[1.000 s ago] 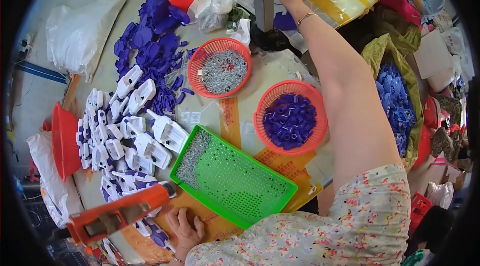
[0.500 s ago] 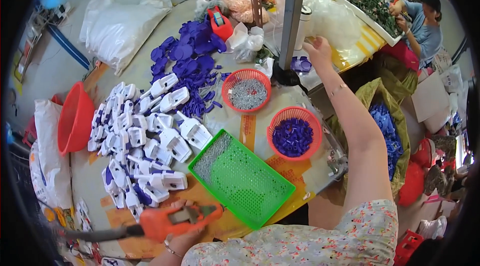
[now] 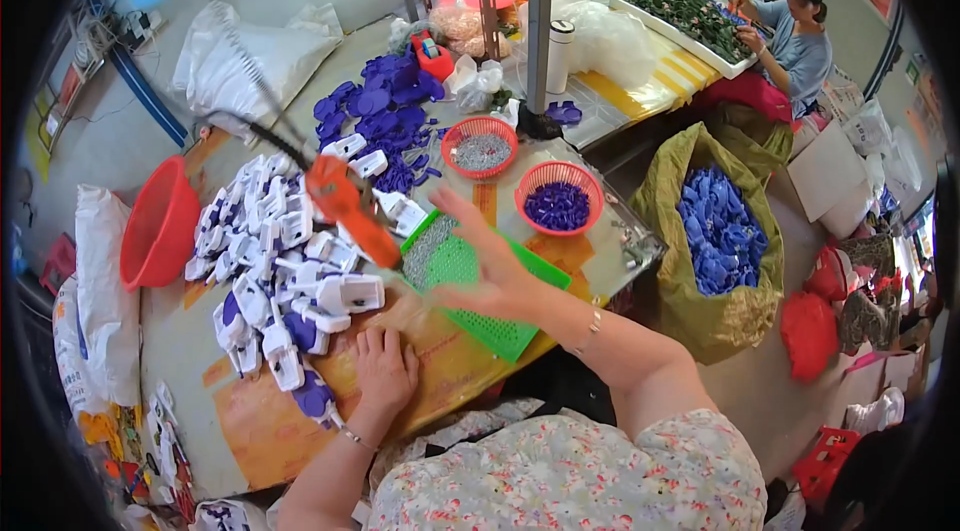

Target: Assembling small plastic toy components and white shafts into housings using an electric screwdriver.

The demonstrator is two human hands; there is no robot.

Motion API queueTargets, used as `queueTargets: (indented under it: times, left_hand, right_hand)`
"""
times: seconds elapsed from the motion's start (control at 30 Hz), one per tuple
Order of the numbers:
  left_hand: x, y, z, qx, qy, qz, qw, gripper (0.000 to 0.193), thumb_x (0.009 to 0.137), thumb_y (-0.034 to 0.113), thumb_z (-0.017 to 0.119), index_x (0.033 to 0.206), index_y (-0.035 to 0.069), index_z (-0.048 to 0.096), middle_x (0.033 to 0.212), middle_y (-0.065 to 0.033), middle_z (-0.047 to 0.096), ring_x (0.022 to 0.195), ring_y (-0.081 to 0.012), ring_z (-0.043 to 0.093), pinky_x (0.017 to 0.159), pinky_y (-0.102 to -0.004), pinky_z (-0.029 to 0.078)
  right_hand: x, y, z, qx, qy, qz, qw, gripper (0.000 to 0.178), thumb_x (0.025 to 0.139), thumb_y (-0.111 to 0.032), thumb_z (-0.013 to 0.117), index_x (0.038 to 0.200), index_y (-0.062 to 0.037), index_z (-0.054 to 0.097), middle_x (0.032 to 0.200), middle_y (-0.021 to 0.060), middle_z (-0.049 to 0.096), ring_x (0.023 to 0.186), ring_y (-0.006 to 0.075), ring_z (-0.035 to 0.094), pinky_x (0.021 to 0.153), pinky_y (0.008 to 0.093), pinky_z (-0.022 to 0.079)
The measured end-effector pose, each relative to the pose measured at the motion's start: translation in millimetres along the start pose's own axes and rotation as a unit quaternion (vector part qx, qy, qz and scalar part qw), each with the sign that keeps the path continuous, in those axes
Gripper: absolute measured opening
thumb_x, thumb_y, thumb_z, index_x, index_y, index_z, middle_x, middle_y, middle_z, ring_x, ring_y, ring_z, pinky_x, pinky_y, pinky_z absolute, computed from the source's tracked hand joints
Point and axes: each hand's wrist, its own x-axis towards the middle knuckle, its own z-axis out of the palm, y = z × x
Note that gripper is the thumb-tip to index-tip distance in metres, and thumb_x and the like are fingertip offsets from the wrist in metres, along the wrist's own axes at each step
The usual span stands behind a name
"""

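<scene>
The orange power screwdriver (image 3: 345,211) hangs over the table (image 3: 440,361) from a dark cord and is blurred with swing; neither hand holds it. The left hand (image 3: 383,371) lies flat on the table, fingers spread, gripping nothing, its fingertips just beside the pile of white and purple plastic parts (image 3: 275,271). The right hand (image 3: 490,261) is blurred above the green tray (image 3: 500,316), fingers open, nothing visibly in it; whether it touches the tray cannot be told.

Taking the green tray as landmark: the screwdriver hangs just to its left, the red basket of purple pieces (image 3: 558,199) sits behind it, and the red basket of small grey parts (image 3: 480,146) lies further behind.

Risks, as a judgement:
- The swinging tool could strike the right hand, because that hand is close to it.
- It could knock white parts off the pile, which lies just beneath it.
</scene>
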Motion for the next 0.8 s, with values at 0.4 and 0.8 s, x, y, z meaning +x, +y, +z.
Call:
queueTargets:
  times: [0.4, 0.8]
  left_hand:
    - [-77.9, -40.9, -113.5, -0.22, 0.183, -0.212, 0.934, 0.022, 0.085, 0.002, 0.071, 0.105, 0.0, 0.064, 0.109, -0.0123, 0.06, 0.1, -0.0257, 0.058, 0.085, -0.0356, 0.048]
    - [-158.5, -206.5, -68.8, -0.153, 0.258, -0.315, 0.9, 0.021, 0.094, 0.016, 0.069, 0.111, 0.003, 0.07, 0.104, -0.0092, 0.067, 0.095, -0.0234, 0.059, 0.085, -0.0372, 0.049]
  right_hand:
    - [71.4, 21.9, 75.1, 0.059, -0.015, 0.045, 0.997, 0.091, 0.079, -0.02, 0.087, 0.154, -0.005, 0.038, 0.126, 0.0102, 0.064, 0.12, 0.0213, 0.059, 0.102, 0.0385, 0.046]
    - [26.6, -33.2, 93.6, 0.185, -0.116, 0.207, 0.954, 0.034, 0.079, 0.002, 0.078, 0.107, -0.0084, 0.062, 0.095, 0.0005, 0.066, 0.09, 0.011, 0.064, 0.081, 0.0306, 0.054]
